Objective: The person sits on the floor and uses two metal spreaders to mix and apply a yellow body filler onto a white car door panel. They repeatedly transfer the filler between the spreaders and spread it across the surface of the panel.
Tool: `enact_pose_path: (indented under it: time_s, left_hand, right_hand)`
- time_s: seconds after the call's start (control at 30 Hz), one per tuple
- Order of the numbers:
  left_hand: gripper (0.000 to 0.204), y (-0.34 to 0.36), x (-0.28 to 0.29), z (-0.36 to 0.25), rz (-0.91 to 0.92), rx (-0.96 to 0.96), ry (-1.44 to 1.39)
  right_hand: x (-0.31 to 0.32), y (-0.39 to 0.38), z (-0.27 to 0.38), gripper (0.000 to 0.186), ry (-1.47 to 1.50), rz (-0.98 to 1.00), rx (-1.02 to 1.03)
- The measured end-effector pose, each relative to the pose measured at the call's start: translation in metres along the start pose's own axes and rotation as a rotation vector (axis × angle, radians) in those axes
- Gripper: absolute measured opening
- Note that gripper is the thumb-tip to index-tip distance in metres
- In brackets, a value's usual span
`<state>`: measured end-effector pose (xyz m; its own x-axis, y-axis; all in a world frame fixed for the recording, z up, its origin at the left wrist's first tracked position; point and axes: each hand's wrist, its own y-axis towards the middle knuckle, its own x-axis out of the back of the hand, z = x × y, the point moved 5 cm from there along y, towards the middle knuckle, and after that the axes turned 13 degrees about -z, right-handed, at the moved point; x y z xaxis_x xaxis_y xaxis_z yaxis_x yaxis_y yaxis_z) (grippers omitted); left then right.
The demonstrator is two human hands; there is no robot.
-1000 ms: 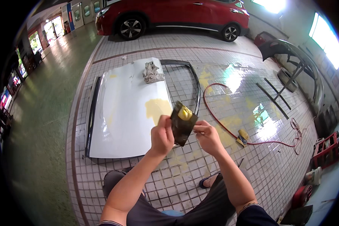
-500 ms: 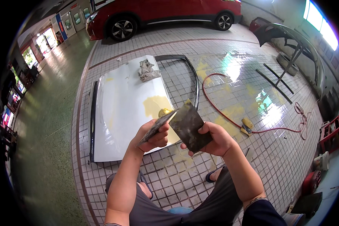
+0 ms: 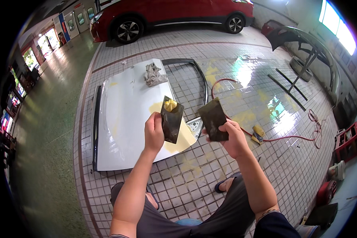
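Observation:
My left hand [image 3: 154, 130] grips a dark, flat putty spreader [image 3: 171, 127] by its side edge. A lump of yellow putty [image 3: 170, 105] sits near the top of that spreader. In my right hand [image 3: 232, 137] is a second dark rectangular spreader [image 3: 213, 121], held up with its face toward me, the thumb on its front. The two spreaders are apart. Below and beyond them a white car door [image 3: 127, 119] lies flat on the floor. Tan putty patches [image 3: 180, 139] cover part of its right side, partly hidden behind my left hand's spreader. A crumpled grey rag [image 3: 154, 75] rests on the door's upper part.
A red hose [image 3: 289, 137] runs along the tiled floor at the right, passing a yellowish roll-like object [image 3: 258, 134]. Beyond the door stands a red car [image 3: 178, 16]. A dark stand [image 3: 301, 77] holds a bumper [image 3: 325, 43] at the far right. Red crates [image 3: 348, 141] line the right wall.
The two spreaders, close together before, have moved apart. My left hand has turned its spreader so its face and the putty lump show; my right hand has shifted slightly up and right.

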<state>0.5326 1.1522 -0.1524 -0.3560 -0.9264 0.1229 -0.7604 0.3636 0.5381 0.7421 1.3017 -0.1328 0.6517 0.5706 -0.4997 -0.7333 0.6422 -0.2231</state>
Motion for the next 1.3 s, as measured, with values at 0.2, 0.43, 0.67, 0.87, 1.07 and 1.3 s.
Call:
enact_pose_path:
  time_s: [0.2,0.43,0.67,0.87,1.07,1.3]
  left_hand:
    - [0.02,-0.022,-0.013,-0.037,0.049,-0.381,0.151]
    - [0.013,-0.026,-0.003,-0.032,-0.059,-0.33,0.086]
    - [0.018,-0.023,0.006,-0.035,-0.232,-0.312,0.221]
    - [0.019,-0.045,-0.002,-0.041,-0.135,-0.124,-0.05]
    - [0.01,-0.039,0.003,-0.049,-0.037,-0.582,0.038]
    - [0.002,-0.035,-0.014,-0.037,0.29,-0.543,0.358]
  right_hand:
    - [-0.011,-0.001,-0.019,0.046,-0.028,0.063,0.28]
    - [-0.018,-0.001,-0.024,0.043,-0.983,-0.103,0.638]
    - [-0.028,-0.014,-0.051,0.057,0.238,0.172,-0.608]
    - [-0.039,-0.016,-0.073,0.047,0.312,0.064,-0.703]
    - [-0.049,-0.021,-0.052,0.048,0.354,0.173,-0.688]
    - [-0.041,-0.017,-0.045,0.056,0.376,0.232,-0.652]
